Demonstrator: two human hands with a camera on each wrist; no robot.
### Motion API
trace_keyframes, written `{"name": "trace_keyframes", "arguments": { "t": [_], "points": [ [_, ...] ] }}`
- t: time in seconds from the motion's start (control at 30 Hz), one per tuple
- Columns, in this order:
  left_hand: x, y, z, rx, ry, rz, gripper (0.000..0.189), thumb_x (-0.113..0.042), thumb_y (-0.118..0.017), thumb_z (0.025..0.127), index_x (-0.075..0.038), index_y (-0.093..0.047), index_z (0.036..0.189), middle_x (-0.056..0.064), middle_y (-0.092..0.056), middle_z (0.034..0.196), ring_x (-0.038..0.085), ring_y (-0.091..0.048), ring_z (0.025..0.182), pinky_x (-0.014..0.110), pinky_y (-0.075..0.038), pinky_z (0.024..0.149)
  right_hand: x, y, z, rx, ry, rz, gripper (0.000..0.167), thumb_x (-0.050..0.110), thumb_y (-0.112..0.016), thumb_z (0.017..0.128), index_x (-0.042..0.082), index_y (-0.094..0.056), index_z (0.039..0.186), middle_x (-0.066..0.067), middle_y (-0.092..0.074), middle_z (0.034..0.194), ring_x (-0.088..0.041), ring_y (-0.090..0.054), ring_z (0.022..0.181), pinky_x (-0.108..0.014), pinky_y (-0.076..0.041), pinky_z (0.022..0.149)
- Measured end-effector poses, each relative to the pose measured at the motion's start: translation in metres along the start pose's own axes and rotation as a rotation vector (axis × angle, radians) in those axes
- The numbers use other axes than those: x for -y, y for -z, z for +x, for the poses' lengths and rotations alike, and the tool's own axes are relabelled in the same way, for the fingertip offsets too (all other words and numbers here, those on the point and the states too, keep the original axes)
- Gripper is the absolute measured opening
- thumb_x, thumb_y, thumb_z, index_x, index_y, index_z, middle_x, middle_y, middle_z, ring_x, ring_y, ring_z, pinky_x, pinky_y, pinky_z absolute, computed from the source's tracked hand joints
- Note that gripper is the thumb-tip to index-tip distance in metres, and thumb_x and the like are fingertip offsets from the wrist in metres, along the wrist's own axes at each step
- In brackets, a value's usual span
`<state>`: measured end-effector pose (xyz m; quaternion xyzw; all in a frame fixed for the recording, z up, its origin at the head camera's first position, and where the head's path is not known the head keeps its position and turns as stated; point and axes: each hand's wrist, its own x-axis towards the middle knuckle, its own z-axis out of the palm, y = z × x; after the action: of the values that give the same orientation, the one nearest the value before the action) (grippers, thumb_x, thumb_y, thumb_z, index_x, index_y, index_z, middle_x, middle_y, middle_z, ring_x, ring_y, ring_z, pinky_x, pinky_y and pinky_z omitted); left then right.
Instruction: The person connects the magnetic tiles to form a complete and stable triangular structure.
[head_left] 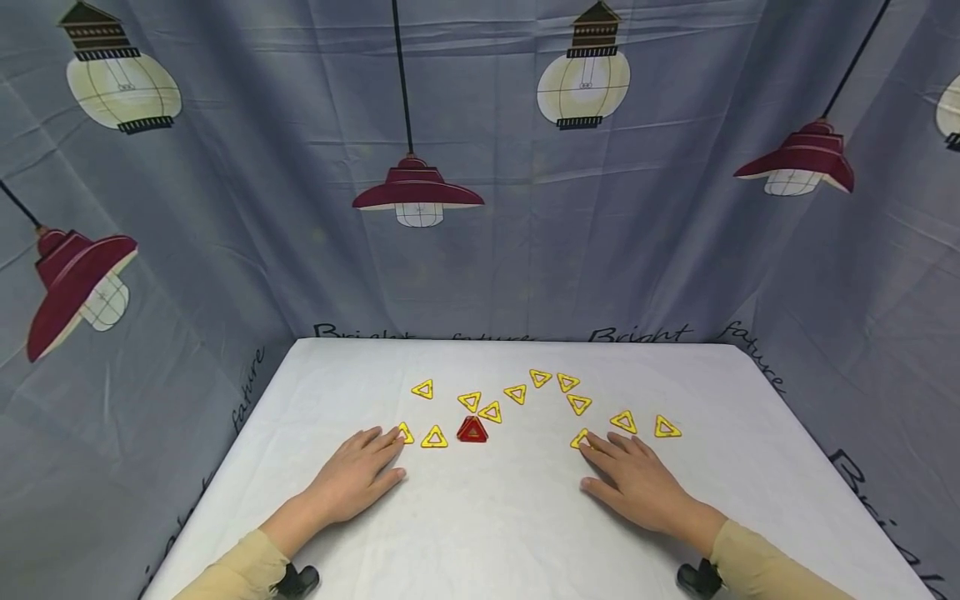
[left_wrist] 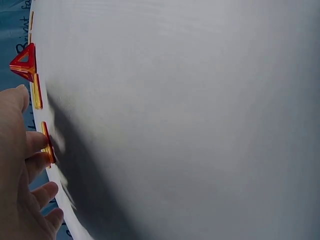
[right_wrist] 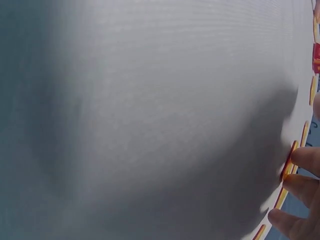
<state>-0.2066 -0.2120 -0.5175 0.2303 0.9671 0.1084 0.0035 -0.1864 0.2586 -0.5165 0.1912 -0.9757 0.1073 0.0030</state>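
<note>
My left hand (head_left: pixel 358 472) rests palm down at the table's left, its fingers extended. Its fingertips touch a yellow triangular magnetic tile (head_left: pixel 407 434), which they partly cover. On the other side, my right hand (head_left: pixel 637 483) lies with fingers spread, the fingertips on another yellow triangular tile (head_left: pixel 578 440). Between the hands stands a small red pyramid (head_left: pixel 472 430) of triangular tiles, seen from the side in the left wrist view. Just left of it a yellow tile (head_left: pixel 434 437) lies flat. Both wrist views show fingertips on the tile edges.
Several more yellow triangular tiles lie scattered behind the pyramid, including one (head_left: pixel 422 389) at the back left and one (head_left: pixel 667 427) at the far right. A white cloth covers the table (head_left: pixel 480 533). Grey curtains (head_left: pixel 480 275) printed with lamps stand around it.
</note>
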Motion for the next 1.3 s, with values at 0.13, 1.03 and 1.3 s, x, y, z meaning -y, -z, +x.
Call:
{"name": "trace_keyframes", "arguments": {
  "t": [0.13, 1.03, 1.3],
  "points": [
    [0.002, 0.002, -0.01, 0.004, -0.008, -0.011, 0.057, -0.05, -0.054, 0.104, -0.016, -0.054, 0.151, -0.001, -0.043, 0.159, 0.033, -0.037, 0.146, 0.055, -0.031, 0.116, -0.001, -0.001, 0.001, -0.003, 0.002, -0.007, 0.063, 0.058, -0.057, 0.1, 0.019, -0.056, 0.15, -0.004, -0.047, 0.156, -0.04, -0.036, 0.146, -0.062, -0.022, 0.117],
    [-0.058, -0.009, -0.008, 0.002, -0.519, -0.014, 0.047, -0.045, -0.044, 0.109, -0.02, -0.061, 0.145, -0.005, -0.051, 0.152, 0.023, -0.05, 0.137, 0.044, -0.041, 0.11, 0.0, 0.001, 0.001, -0.016, 0.007, 0.008, 0.061, 0.055, -0.06, 0.099, 0.017, -0.058, 0.147, -0.005, -0.049, 0.155, -0.039, -0.04, 0.143, -0.06, -0.026, 0.117],
    [-0.09, -0.019, 0.012, -0.008, -0.58, 0.023, 0.049, -0.048, -0.041, 0.109, -0.022, -0.059, 0.146, -0.006, -0.05, 0.153, 0.019, -0.05, 0.137, 0.04, -0.04, 0.111, 0.002, -0.001, 0.002, -0.018, -0.008, 0.022, 0.06, 0.054, -0.061, 0.099, 0.018, -0.059, 0.147, -0.005, -0.049, 0.155, -0.038, -0.04, 0.143, -0.059, -0.027, 0.117]
  ]
}}
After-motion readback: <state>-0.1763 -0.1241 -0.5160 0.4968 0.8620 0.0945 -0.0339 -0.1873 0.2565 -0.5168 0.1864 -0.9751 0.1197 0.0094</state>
